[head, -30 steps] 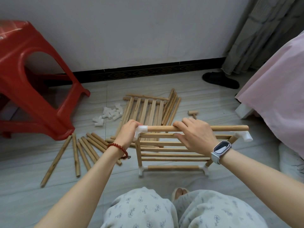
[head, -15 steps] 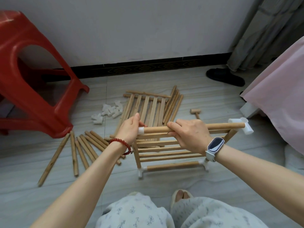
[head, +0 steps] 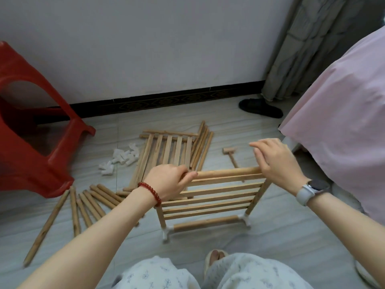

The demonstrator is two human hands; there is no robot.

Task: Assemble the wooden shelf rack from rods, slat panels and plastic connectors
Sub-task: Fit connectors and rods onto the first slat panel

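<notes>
The partly built rack stands on the floor in front of my knees. It has a top rod (head: 227, 173), a slat panel (head: 212, 197) below it, and a bottom rod (head: 206, 223) between white plastic connectors (head: 166, 232). My left hand (head: 166, 184) grips the left end of the top rod and hides the corner there. My right hand (head: 273, 161) hovers over the rod's right end with its fingers loosely bent and lifted. It covers that corner, so I cannot see the connector there.
Loose rods (head: 83, 205) lie fanned out on the floor at left. Behind the rack lie a spare slat panel (head: 166, 151), more rods, a pile of white connectors (head: 123, 157) and a small wooden mallet (head: 230, 153). A red stool (head: 31, 147) stands left; a pink-covered bed (head: 343, 122) is right.
My right hand let go of the middle of the top rod and slid to its right end, fingers now lifted. My left hand stays on the left end.
</notes>
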